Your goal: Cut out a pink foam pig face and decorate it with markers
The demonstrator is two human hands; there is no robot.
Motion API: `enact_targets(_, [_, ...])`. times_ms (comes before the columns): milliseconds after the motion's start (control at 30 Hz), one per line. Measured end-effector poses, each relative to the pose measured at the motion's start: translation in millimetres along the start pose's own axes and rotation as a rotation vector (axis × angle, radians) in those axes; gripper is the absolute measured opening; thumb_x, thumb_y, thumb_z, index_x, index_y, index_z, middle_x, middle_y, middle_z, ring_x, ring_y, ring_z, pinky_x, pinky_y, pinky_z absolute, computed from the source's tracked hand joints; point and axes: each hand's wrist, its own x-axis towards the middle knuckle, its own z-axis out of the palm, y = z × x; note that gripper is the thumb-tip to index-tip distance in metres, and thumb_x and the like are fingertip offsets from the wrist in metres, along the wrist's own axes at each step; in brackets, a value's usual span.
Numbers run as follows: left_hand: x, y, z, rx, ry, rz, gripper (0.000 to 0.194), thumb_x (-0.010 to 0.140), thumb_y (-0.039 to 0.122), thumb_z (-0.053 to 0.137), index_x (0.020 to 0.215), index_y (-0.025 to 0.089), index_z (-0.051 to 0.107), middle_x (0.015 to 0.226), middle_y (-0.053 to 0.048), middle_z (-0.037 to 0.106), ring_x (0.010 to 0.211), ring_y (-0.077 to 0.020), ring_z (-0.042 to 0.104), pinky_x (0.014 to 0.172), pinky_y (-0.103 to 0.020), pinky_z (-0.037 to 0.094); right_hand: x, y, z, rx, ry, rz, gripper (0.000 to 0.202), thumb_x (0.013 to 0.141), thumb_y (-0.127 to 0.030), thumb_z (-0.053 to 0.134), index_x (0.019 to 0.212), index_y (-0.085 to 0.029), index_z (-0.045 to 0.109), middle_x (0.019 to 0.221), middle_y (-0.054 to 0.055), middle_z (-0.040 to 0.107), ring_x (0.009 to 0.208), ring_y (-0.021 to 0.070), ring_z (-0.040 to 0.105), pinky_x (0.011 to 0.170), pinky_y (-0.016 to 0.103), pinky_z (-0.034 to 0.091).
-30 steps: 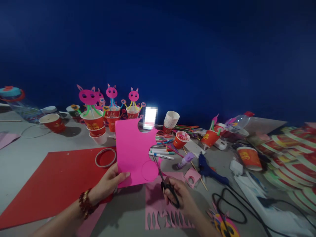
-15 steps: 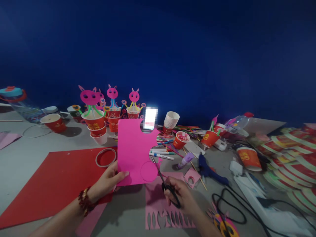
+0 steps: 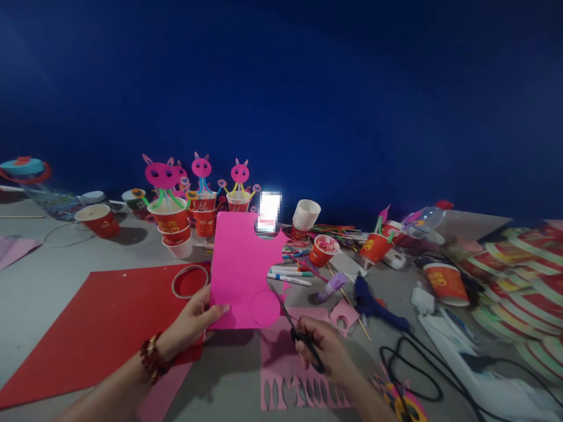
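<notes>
A bright pink sheet [image 3: 241,264] with rounded cut-outs along its top and right edges is held up by my left hand [image 3: 200,313], thumb on its front at the lower left. Near its lower right corner a circle is outlined on it. My right hand [image 3: 319,346] grips black-handled scissors [image 3: 285,313], whose blades point up and left to the sheet's right edge, by the drawn circle. Below lies a lighter pink sheet [image 3: 275,363] with a row of leaf-shaped holes.
Red sheet [image 3: 97,322] with a ring [image 3: 190,282] on the left. Behind stand red cups with pink animal figures [image 3: 167,217] and a lit, blurred screen [image 3: 269,211]. On the right are markers [image 3: 290,279], a blue glue gun [image 3: 378,310], its cord and striped stacks [image 3: 519,293].
The top of the pink sheet has tilted slightly to the right. The scissors and my right hand have shifted a touch to the right, and the whole view has moved slightly.
</notes>
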Motion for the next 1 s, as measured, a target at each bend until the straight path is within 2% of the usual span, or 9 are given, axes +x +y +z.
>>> enact_targets(233, [1.7, -4.5, -2.0, -0.051, -0.004, 0.020, 0.039, 0.072, 0.041, 0.080, 0.100, 0.017, 0.068, 0.078, -0.003, 0.070, 0.061, -0.0123, 0.060, 0.056, -0.020, 0.049, 1.0, 7.3, -1.2, -0.002, -0.007, 0.000, 0.051, 0.071, -0.063, 0.068, 0.063, -0.022, 0.039, 0.050, -0.010, 0.037, 0.038, 0.0047, 0.037, 0.037, 0.016, 0.036])
enact_targets(367, [2.2, -4.3, -3.4, -0.050, 0.004, 0.027, 0.041, 0.072, 0.042, 0.080, 0.102, 0.017, 0.068, 0.082, -0.004, 0.071, 0.068, -0.0147, 0.063, 0.063, -0.023, 0.053, 1.1, 4.6, -2.0, -0.027, -0.014, 0.008, 0.055, 0.070, -0.068, 0.067, 0.063, -0.022, 0.037, 0.053, -0.009, 0.038, 0.039, 0.0044, 0.036, 0.037, 0.016, 0.036])
enact_targets(533, [2.6, -5.3, -4.0, -0.101, 0.013, 0.034, 0.043, 0.074, 0.039, 0.079, 0.111, 0.020, 0.067, 0.085, -0.003, 0.071, 0.069, -0.0139, 0.063, 0.061, -0.021, 0.053, 0.5, 2.4, -2.6, -0.037, -0.017, 0.007, 0.056, 0.069, -0.069, 0.067, 0.062, -0.022, 0.037, 0.053, -0.010, 0.035, 0.039, 0.0046, 0.036, 0.037, 0.017, 0.036])
enact_targets(767, [2.0, -0.9, -0.3, -0.121, 0.054, -0.021, 0.045, 0.068, 0.042, 0.082, 0.104, 0.018, 0.068, 0.077, -0.002, 0.069, 0.058, -0.0108, 0.058, 0.055, -0.020, 0.050, -0.3, 4.1, -1.2, -0.045, -0.021, 0.028, 0.049, 0.071, -0.056, 0.070, 0.061, -0.022, 0.037, 0.053, -0.010, 0.036, 0.040, 0.0048, 0.037, 0.038, 0.016, 0.035])
enact_targets(1000, [1.0, 2.8, -0.1, -0.052, -0.018, -0.038, 0.037, 0.068, 0.038, 0.081, 0.096, 0.016, 0.071, 0.077, -0.004, 0.071, 0.059, -0.0129, 0.059, 0.055, -0.021, 0.049, -1.4, 0.3, -2.5, -0.023, -0.084, 0.070, 0.041, 0.070, -0.042, 0.074, 0.062, -0.021, 0.039, 0.057, -0.009, 0.036, 0.046, 0.0057, 0.038, 0.041, 0.016, 0.033])
